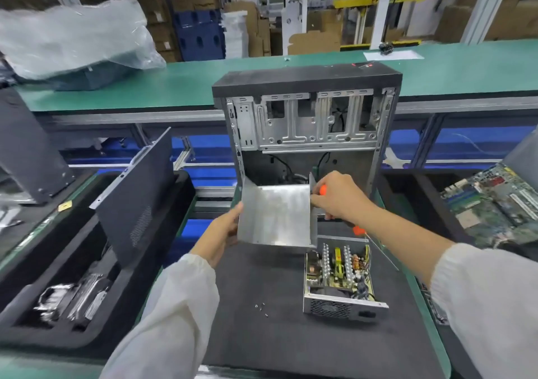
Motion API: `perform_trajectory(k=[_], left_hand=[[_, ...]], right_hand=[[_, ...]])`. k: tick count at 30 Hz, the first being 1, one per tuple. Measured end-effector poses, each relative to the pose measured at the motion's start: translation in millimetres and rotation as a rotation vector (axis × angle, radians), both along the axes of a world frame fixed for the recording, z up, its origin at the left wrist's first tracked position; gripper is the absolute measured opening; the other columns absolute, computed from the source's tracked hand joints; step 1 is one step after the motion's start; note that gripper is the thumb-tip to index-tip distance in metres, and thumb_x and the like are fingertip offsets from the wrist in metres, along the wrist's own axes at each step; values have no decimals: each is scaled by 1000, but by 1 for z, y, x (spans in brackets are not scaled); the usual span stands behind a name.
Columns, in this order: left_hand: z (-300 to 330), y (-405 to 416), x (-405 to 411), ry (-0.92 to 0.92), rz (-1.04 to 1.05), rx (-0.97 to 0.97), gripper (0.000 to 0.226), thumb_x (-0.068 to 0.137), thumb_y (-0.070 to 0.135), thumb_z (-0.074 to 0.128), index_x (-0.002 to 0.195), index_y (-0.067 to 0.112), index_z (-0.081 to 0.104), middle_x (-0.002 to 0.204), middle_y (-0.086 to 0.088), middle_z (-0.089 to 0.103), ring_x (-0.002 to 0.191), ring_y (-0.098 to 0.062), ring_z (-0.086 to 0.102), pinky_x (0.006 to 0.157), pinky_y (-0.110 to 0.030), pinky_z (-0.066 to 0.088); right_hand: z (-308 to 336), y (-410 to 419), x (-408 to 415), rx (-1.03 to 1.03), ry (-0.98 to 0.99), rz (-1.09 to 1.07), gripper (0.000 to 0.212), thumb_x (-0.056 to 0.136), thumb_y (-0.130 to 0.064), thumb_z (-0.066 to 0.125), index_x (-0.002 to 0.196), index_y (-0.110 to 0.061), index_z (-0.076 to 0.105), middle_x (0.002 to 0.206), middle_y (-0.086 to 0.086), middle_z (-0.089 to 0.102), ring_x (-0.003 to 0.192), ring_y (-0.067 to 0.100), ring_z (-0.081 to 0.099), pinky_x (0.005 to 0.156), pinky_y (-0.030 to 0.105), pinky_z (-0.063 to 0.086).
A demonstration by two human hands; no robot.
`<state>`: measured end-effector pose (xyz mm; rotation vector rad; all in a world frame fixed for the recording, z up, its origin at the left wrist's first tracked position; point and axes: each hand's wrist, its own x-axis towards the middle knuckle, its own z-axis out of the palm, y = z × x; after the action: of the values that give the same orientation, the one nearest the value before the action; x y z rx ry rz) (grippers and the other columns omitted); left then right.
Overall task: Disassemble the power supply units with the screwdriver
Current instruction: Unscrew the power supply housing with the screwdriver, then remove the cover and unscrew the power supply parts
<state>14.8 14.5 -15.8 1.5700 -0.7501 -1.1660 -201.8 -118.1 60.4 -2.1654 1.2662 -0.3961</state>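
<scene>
A person's two hands hold a bent sheet-metal cover (275, 214) lifted clear above a black mat on the counter (291, 335). The left hand (224, 230), at the cover's 9 o'clock edge, has thumb and fingers curled round that edge. The right hand (339, 196), at 3 o'clock, pinches the cover's upturned side flange while its curled fingers also hold an orange-handled screwdriver (359, 231), whose shaft slants toward 5 o'clock.

The opened power supply unit (339, 281) sits on the mat at 5 o'clock from the cover, just below and apart from it, circuit board and coils exposed, its long axis running away from the viewer, vent face nearest. The right hand is the nearer one to it. Four loose screws (261, 309) lie on the mat at 8 o'clock from the unit. An empty computer case (305, 116) stands upright behind, at 12 o'clock.

The cover likely needs setting aside next.
</scene>
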Motion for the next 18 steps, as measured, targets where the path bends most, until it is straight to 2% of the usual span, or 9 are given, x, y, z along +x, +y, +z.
perform_trajectory(k=[1, 3, 4, 6, 8, 10, 13, 15, 18], left_hand=[[-5, 3, 3, -37, 22, -19, 37, 93, 46, 59, 120, 23, 67, 99, 7, 75, 86, -5, 71, 65, -18, 52], [-15, 8, 8, -130, 74, -53, 30, 97, 19, 58, 126, 15, 62, 100, 7, 75, 87, -4, 71, 64, -12, 51], [-20, 9, 10, -173, 89, -56, 31, 98, 10, 54, 127, 14, 62, 103, 4, 75, 90, -7, 71, 70, -15, 53], [-32, 12, 12, -201, 118, -41, 36, 98, -1, 46, 128, 11, 61, 105, -3, 74, 93, -15, 71, 81, -27, 56], [-43, 15, 13, -183, 145, -28, 40, 97, -6, 42, 130, 9, 59, 107, -9, 73, 96, -23, 70, 90, -41, 55], [-52, 14, 15, -181, 167, -33, 42, 97, -5, 43, 133, 11, 57, 111, -10, 72, 104, -27, 68, 97, -49, 51], [-60, 12, 16, -170, 164, -68, 43, 96, -4, 48, 135, 12, 55, 112, -3, 72, 106, -20, 68, 96, -44, 52], [-66, 13, 16, -193, 173, -108, 45, 92, -7, 52, 133, 12, 58, 114, -1, 71, 108, -16, 67, 95, -37, 53], [-75, 15, 17, -233, 234, -138, 47, 86, -10, 57, 125, 15, 64, 109, 6, 73, 105, -7, 67, 92, -27, 53]], right_hand=[[-4, -1, 6, 26, -1, -9, 26, 85, -9, 59, 95, 14, 67, 80, 34, 66, 72, 43, 67, 67, 50, 57], [-14, -2, 20, 89, -1, -13, 24, 83, -7, 57, 95, 10, 69, 63, 24, 67, 61, 33, 69, 56, 35, 59], [-20, -2, 27, 124, 10, -5, 24, 82, -5, 55, 94, 8, 71, 51, 16, 65, 52, 27, 67, 51, 27, 57], [-34, -1, 41, 191, 43, -12, 25, 81, -5, 54, 96, 5, 71, 44, 9, 62, 46, 21, 62, 53, 27, 58], [-50, 0, 52, 264, 45, -30, 29, 83, -5, 53, 105, 4, 69, 55, 15, 67, 46, 22, 62, 58, 34, 60], [-61, -2, 58, 304, 59, -27, 35, 84, -4, 52, 117, 0, 64, 54, 13, 66, 46, 21, 61, 60, 35, 60], [-69, -10, 55, 350, -4, -53, 33, 87, -4, 54, 117, -12, 63, 57, 10, 64, 44, 16, 61, 52, 28, 58], [-72, -10, 51, 417, -53, -61, 26, 86, -1, 54, 109, -10, 64, 56, 8, 60, 38, 11, 58, 40, 22, 50], [-78, -3, 49, 503, -57, -53, 18, 86, 1, 53, 100, -9, 56, 60, 9, 57, 37, 10, 56, 37, 19, 45]])
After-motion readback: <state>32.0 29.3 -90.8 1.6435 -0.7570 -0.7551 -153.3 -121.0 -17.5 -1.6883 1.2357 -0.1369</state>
